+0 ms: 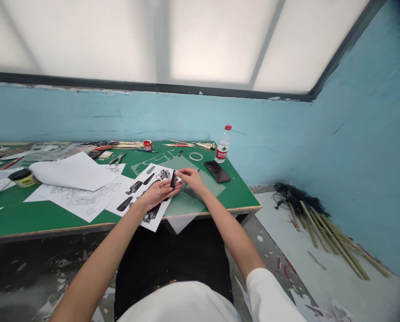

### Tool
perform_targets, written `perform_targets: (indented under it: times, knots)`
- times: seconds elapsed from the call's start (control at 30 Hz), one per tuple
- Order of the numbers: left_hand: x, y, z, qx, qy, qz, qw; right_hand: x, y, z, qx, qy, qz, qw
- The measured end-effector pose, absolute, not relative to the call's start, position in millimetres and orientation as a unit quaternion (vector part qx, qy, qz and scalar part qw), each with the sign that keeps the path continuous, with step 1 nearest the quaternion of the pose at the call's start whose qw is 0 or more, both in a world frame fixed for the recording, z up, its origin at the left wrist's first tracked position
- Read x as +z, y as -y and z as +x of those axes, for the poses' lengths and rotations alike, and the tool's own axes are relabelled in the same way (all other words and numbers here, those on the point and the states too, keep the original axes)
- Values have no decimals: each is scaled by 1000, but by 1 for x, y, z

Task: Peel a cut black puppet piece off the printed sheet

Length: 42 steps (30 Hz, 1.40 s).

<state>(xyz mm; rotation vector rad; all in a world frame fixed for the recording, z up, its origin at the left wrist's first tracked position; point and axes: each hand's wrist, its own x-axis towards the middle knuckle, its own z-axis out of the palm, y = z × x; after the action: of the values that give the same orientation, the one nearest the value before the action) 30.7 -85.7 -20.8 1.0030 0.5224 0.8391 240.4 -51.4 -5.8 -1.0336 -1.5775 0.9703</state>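
Note:
Both my hands meet over the green table's front edge. My left hand and my right hand pinch a small black cut-out piece between their fingertips, held upright just above a white sheet printed with black shapes. A translucent grey-green sheet lies under my right wrist.
A black phone, a water bottle with a red cap and a tape ring stand at the right. White drawings, pliers, a small red jar and a yellow tin lie left. Bamboo sticks lie on the floor at right.

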Motion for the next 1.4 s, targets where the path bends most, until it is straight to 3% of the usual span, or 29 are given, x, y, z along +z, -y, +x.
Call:
perform_targets:
  times: [1.4]
  knots:
    - [-18,89,30,370,-241,517,734,-17,41,241,353,656,-407,529]
